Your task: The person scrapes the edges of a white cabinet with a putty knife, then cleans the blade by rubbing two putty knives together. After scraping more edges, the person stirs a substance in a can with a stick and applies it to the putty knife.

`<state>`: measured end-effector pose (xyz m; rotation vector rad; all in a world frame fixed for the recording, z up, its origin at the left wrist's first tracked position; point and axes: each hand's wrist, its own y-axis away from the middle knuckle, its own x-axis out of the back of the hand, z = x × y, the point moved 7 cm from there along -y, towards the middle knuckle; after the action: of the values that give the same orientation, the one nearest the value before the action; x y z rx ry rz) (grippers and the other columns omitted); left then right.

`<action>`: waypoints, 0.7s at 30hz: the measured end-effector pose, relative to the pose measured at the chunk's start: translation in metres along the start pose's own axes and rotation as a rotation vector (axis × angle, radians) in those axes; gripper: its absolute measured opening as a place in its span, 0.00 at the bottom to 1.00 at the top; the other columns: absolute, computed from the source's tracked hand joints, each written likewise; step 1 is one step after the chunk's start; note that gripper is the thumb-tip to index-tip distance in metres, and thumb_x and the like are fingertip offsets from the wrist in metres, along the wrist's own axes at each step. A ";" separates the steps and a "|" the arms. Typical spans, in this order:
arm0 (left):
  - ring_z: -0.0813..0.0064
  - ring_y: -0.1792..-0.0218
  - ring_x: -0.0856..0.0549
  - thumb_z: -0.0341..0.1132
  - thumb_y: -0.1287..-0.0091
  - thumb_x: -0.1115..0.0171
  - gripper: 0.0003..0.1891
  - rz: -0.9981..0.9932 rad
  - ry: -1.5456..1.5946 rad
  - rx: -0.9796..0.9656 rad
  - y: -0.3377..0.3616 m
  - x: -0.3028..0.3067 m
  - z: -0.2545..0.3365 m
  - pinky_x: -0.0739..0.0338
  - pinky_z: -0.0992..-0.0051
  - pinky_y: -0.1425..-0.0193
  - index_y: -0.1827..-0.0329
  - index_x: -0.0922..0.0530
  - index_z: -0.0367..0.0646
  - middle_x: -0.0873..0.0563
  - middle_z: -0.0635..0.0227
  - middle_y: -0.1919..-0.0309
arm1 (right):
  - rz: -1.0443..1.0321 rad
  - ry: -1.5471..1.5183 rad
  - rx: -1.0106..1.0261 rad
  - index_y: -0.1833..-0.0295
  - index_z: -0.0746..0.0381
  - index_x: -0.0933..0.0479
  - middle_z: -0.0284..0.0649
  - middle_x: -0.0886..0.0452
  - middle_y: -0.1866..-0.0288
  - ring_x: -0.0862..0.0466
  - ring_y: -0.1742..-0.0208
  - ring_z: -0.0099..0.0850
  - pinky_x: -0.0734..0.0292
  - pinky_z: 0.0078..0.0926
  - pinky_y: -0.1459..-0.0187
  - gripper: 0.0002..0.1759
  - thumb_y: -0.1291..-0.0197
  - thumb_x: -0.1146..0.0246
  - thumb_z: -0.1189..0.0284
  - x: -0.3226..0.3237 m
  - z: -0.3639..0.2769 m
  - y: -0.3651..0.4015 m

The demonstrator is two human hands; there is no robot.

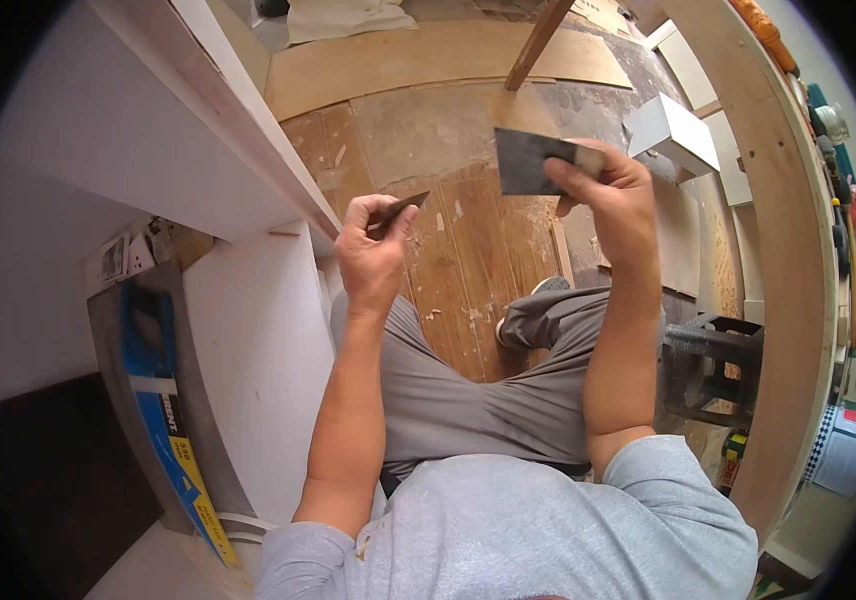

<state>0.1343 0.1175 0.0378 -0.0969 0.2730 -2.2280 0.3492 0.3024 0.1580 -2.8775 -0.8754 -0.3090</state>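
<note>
Between the thumb and fingers of my left hand (pixel 376 248) is a small dark brown pointed piece (pixel 406 207), its tip toward the right. My right hand (pixel 610 190) grips a flat dark grey rectangular sheet (pixel 525 163) with a paler part at the fingers; its thumb lies across the face. The two hands are apart, raised above my lap, and the pieces they hold do not touch. Whether the grey sheet is a blade or sandpaper I cannot tell.
A blue and yellow handsaw (pixel 173 430) lies at the left beside a white panel (pixel 258 330). A wooden beam (pixel 793 270) runs down the right, near a black plastic stool (pixel 713 365). A white box (pixel 673 135) stands on the wooden floor (pixel 473 240), which has scattered scraps.
</note>
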 end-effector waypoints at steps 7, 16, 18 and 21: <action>0.80 0.58 0.13 0.29 0.29 0.23 0.11 -0.015 -0.039 0.127 -0.015 0.005 0.002 0.18 0.76 0.50 0.51 0.18 0.37 0.09 0.68 0.60 | 0.161 0.788 0.005 0.55 0.68 0.14 0.51 0.12 0.69 0.12 0.72 0.31 0.18 0.37 0.68 0.15 0.34 0.23 0.66 -0.007 0.088 -0.012; 0.83 0.59 0.11 0.35 0.25 0.25 0.12 -0.212 0.506 0.445 -0.003 -0.006 -0.023 0.18 0.80 0.51 0.49 0.16 0.38 0.08 0.71 0.59 | 0.079 -0.058 -0.206 0.50 0.62 0.14 0.31 0.11 0.61 0.12 0.65 0.21 0.11 0.30 0.65 0.12 0.32 0.24 0.67 -0.033 0.036 -0.017; 0.86 0.61 0.13 0.41 0.23 0.26 0.13 -0.302 0.619 0.523 0.001 -0.009 -0.022 0.20 0.82 0.53 0.50 0.15 0.41 0.08 0.72 0.59 | 0.055 -0.303 -0.276 0.44 0.60 0.18 0.31 0.11 0.57 0.12 0.62 0.21 0.09 0.28 0.59 0.14 0.30 0.25 0.68 -0.043 0.034 -0.019; 0.88 0.61 0.14 0.41 0.24 0.25 0.13 -0.385 0.523 0.492 0.002 -0.012 -0.020 0.21 0.82 0.52 0.49 0.14 0.40 0.08 0.73 0.60 | -0.063 -0.378 -0.322 0.42 0.59 0.19 0.31 0.12 0.53 0.12 0.59 0.20 0.08 0.29 0.54 0.15 0.30 0.26 0.70 -0.057 0.030 -0.026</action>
<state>0.1404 0.1292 0.0179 0.7639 -0.0293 -2.6058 0.2932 0.2987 0.1170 -3.2762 -1.0615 0.1085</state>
